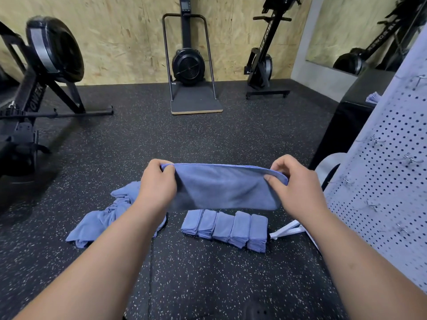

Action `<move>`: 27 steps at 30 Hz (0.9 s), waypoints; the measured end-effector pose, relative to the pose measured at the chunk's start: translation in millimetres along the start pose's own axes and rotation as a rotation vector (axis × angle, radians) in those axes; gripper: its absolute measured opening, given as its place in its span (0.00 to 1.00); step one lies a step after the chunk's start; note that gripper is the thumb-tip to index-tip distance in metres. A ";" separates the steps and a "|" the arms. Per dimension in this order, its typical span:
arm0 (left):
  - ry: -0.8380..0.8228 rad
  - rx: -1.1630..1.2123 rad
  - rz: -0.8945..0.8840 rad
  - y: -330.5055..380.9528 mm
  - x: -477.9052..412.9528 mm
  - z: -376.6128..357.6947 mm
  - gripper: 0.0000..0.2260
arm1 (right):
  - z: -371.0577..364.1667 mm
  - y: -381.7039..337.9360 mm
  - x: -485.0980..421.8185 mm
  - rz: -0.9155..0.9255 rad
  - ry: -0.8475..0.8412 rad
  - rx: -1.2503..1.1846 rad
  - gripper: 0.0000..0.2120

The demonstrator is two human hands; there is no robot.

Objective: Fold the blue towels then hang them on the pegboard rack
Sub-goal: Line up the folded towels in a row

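Plenty of open floor (143,139) lay toward twelve o'clock; the pegboard rack (392,162) stood at three. The blue towel (224,188) hung between left hand (159,183) and right hand (298,188), each pinching a top corner.

Blue towel (221,188); blue folded stack (225,228); blue loose pile (101,218). Floor (208,273) black, white-speckled. Pegboard (388,181) pale grey, dark dotted holes. Wall (120,38) tan chipboard.

Both hands, left (159,181) and right (293,183), pinch blue towel (221,188) corners above folded towels (225,228).
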State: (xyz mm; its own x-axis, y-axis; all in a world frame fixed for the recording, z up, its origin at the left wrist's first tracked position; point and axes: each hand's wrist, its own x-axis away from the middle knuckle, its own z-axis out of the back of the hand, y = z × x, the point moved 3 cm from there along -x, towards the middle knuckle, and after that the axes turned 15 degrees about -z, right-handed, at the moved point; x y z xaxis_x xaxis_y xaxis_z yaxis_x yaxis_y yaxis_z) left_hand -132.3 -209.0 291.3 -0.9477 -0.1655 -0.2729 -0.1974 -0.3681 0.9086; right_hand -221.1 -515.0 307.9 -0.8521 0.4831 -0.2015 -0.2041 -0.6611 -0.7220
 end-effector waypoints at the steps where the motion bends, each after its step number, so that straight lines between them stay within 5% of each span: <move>1: 0.018 0.037 0.022 1.3 1.9 -2.4 0.08 | -0.5 -3.1 0.7 -0.003 0.009 -0.015 0.09; 7: 0.031 0.041 -0.136 27.2 11.1 -15.1 0.18 | -0.5 -14.7 2.9 -0.010 0.004 -0.079 0.09; 13: -0.225 -0.052 -0.531 52.8 34.1 -39.0 0.11 | -4.5 -24.5 7.3 0.051 -0.031 -0.088 0.09; 15: -0.381 -0.043 -0.603 58.8 41.3 -45.8 0.16 | -4.6 -29.2 10.7 0.079 -0.059 -0.123 0.10; 19: -0.552 -0.087 -0.613 57.3 47.7 -57.0 0.11 | -4.3 -32.3 14.9 0.104 -0.111 -0.163 0.12; 27: -0.474 -0.160 -0.504 48.6 43.7 -59.5 0.07 | -0.5 -26.3 11.1 0.185 -0.343 -0.051 0.06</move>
State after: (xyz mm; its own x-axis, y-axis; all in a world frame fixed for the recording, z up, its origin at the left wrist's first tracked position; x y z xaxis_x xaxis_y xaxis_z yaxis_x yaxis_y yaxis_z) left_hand -168.4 -288.6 304.7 -0.7649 0.4631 -0.4478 -0.6358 -0.4309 0.6404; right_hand -224.9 -492.0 324.4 -0.9856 0.1329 -0.1047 -0.0151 -0.6856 -0.7278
